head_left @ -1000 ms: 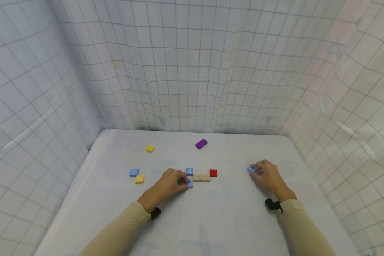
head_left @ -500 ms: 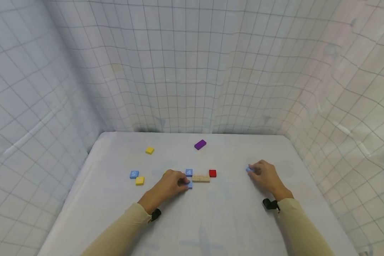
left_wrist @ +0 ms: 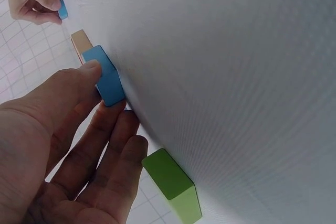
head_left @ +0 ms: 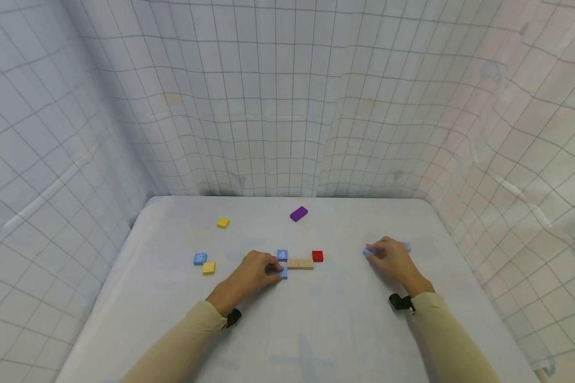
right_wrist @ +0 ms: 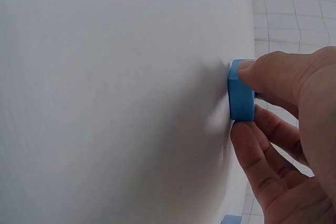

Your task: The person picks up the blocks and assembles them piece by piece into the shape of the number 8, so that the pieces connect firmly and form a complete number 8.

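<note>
My left hand pinches a blue block between thumb and fingertips, low at the table. Beside that block lies a pale wooden block, and a blue block marked 4 sits just behind. Over on the right, my right hand grips another blue block, thumb on one edge and fingertips at the opposite one. Past the right hand's far side shows one more blue block. A green block stands close to the left fingertips in the left wrist view.
A red block lies at the wooden block's right end. Farther back is a purple block. To the left lie a blue numbered block and two yellow blocks, one near it and one farther back. Gridded curtains surround the white table.
My right hand has shifted a little to the left with its blue block, and another blue block now shows behind it. The left hand has stayed in place, pinching its block.
</note>
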The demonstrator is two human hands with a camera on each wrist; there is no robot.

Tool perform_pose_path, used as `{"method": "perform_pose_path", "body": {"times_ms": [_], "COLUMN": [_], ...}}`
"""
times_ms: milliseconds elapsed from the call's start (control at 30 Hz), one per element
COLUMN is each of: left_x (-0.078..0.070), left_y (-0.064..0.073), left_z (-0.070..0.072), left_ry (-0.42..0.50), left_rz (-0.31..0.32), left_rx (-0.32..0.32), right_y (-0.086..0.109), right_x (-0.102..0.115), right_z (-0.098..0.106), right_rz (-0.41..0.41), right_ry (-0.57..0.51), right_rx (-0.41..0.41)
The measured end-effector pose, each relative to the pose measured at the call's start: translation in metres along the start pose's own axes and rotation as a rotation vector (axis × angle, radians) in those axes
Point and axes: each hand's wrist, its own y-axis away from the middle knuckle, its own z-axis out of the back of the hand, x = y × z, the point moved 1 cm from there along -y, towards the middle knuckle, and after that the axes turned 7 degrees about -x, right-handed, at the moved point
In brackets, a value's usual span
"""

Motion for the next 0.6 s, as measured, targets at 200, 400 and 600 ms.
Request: {"method": "perform_pose_path", "body": {"times_ms": [200,400,600], "left_x": [-0.001,-0.001,0.005], "left_y": [-0.001,0.0,-0.001], "left_z": [0.0,0.002,-0.003], "left_ry": [-0.008,0.012,-0.018], "left_rz": [-0.008,-0.064,-0.095], "left_rx": [-0.012,-0.033,-0.068], "right_y": [0.001,0.004,0.005], "right_x": [0.009,0.019,0.028], "right_z": [-0.003,-0.007,-0.012], "right_rz": [0.001,-0.003,0.022], "right_ry": [0.002,-0.007,-0.053], "right_rx": [0.008,0.018,0.017]}}
